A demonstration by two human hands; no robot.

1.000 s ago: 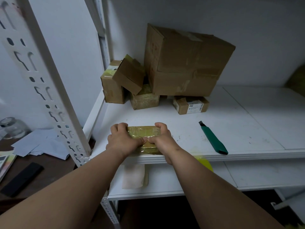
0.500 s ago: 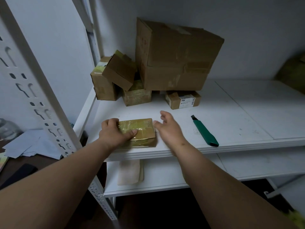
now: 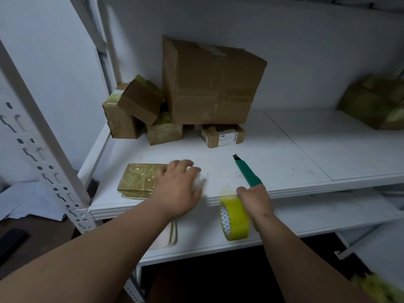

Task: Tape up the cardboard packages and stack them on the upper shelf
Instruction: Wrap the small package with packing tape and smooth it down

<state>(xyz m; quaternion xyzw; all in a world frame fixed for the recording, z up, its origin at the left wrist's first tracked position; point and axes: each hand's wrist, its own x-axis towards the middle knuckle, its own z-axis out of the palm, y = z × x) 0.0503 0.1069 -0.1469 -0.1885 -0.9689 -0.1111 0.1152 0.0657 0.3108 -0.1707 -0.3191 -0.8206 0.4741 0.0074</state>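
A flat cardboard package (image 3: 136,180) wrapped in yellowish tape lies near the front edge of the white upper shelf (image 3: 284,162). My left hand (image 3: 178,189) lies over the package's right end with its fingers spread, blurred by motion. My right hand (image 3: 254,201) is at the shelf's front edge, fingers curled round a roll of yellow tape (image 3: 235,219) that hangs in front of the edge. A green utility knife (image 3: 247,171) lies on the shelf, its near end right by my right hand.
At the back left a large cardboard box (image 3: 212,84) rests on several small boxes, one labelled (image 3: 223,135). Taped packages (image 3: 371,103) sit at the far right. A perforated white post (image 3: 43,136) rises at the left. A lower shelf (image 3: 328,213) holds a pale flat item (image 3: 168,237).
My right hand has let go of the package, moved right to the shelf edge and now holds the tape roll. My left hand has shifted from the package's left end to its right end.
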